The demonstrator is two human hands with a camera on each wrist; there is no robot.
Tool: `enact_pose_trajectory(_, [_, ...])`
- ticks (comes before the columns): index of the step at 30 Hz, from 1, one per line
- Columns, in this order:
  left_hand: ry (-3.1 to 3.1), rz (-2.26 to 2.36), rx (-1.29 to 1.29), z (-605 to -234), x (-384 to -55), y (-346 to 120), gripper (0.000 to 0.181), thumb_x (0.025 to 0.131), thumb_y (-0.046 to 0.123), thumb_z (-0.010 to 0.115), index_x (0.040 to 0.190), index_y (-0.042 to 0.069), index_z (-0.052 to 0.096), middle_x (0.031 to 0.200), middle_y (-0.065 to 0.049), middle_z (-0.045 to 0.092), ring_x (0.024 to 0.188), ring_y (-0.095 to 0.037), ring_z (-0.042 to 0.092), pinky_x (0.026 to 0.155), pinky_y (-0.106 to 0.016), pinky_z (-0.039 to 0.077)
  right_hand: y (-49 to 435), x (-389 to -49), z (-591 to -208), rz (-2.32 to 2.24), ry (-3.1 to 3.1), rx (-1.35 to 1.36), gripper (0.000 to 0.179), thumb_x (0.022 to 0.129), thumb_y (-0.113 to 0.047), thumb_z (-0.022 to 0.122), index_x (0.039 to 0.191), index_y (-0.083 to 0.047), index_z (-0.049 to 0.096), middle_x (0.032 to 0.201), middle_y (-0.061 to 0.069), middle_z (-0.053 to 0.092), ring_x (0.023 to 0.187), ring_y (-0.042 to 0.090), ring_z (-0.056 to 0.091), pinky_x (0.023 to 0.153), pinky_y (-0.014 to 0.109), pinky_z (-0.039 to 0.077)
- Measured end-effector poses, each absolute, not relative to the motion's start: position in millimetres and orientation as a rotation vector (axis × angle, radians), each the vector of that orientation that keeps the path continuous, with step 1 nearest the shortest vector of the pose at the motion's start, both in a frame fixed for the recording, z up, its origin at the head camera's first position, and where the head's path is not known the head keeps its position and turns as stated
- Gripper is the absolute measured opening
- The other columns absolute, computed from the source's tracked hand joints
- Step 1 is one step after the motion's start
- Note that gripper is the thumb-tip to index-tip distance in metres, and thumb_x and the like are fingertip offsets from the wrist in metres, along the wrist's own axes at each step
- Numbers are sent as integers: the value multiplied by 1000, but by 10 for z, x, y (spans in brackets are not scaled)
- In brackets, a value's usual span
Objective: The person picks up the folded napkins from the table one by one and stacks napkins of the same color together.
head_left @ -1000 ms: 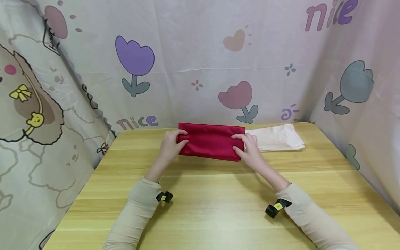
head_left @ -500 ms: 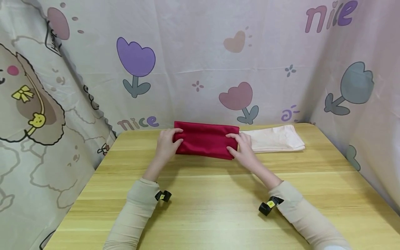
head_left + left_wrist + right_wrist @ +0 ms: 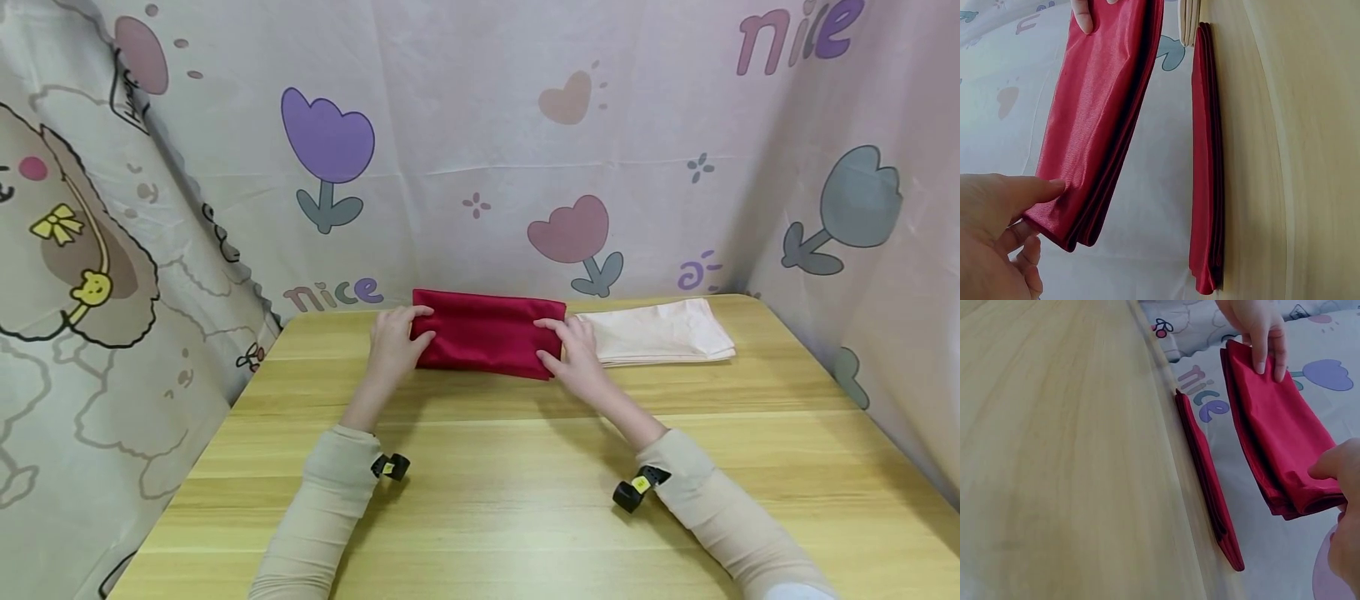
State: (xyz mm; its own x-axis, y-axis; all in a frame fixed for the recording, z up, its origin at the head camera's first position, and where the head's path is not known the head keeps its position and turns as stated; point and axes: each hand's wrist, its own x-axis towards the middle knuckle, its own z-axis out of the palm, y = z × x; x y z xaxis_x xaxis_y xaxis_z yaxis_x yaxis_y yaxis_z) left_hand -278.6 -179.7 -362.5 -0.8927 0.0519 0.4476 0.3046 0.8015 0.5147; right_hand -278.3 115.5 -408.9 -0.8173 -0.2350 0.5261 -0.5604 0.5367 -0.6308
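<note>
A folded, shiny red cloth (image 3: 483, 335) is held up between my two hands. My left hand (image 3: 392, 343) pinches its left end, thumb on the near face and fingers behind. The right end is pinched the same way by my right hand (image 3: 579, 357). Both wrist views show the cloth in layers, raised off the table and tilted. Below it, a second folded red cloth (image 3: 1205, 162) lies flat on the table; in the head view the held one hides it. Right of my right hand lies a folded cream-white cloth (image 3: 660, 333).
The wooden table (image 3: 495, 500) runs back to a printed curtain (image 3: 450, 125) that hangs right behind its far edge. More curtain stands along the left and right sides. A small black camera sits on each sleeve's cuff.
Both hands have moved to the left with the red cloth between them, more of the way in the first half second. The white cloth has stayed where it was.
</note>
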Motion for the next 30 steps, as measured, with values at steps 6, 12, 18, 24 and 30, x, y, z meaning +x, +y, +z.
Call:
enact_pose_trajectory(6, [-2613, -763, -255, -3625, -2809, -1807, 37, 86, 19, 74, 121, 13, 65, 122, -14, 65, 110, -35, 46, 94, -50, 33, 1113, -2824, -4083, 1127, -2431, 642, 45, 85, -5, 70, 128, -9, 58, 111, 18, 49, 115, 36, 32, 96, 51, 26])
enact_pose_trajectory(12, [-2647, -673, -232, -3631, -2811, -1811, 39, 86, 19, 73, 124, 14, 64, 124, -13, 64, 107, -33, 45, 91, -48, 34, 1074, -2871, -4084, 1017, -2486, 642, 50, 83, -8, 73, 130, -9, 56, 105, 18, 49, 114, 38, 35, 95, 52, 29])
enact_pose_trajectory(18, [-2642, -592, -253, -3643, -2815, -1833, 39, 87, 14, 72, 125, 13, 64, 125, -12, 65, 106, -33, 46, 86, -46, 34, 1063, -2904, -4098, 941, -2533, 628, 51, 84, -10, 72, 133, -12, 55, 103, 17, 50, 113, 37, 38, 96, 49, 31])
enact_pose_trajectory(24, [-2656, -524, -294, -3666, -2864, -1890, 39, 87, 14, 71, 126, 14, 63, 122, -13, 65, 108, -32, 45, 85, -45, 34, 1055, -2962, -4120, 899, -2521, 640, 47, 87, -11, 69, 132, -14, 55, 105, 15, 50, 110, 36, 39, 93, 48, 33])
enact_pose_trajectory(30, [-2685, -463, -343, -3672, -2918, -1943, 39, 88, 16, 72, 126, 14, 63, 120, -12, 65, 108, -32, 45, 85, -45, 35, 1045, -3030, -4128, 908, -2520, 640, 42, 90, -11, 65, 131, -14, 55, 109, 15, 51, 108, 33, 39, 90, 47, 33])
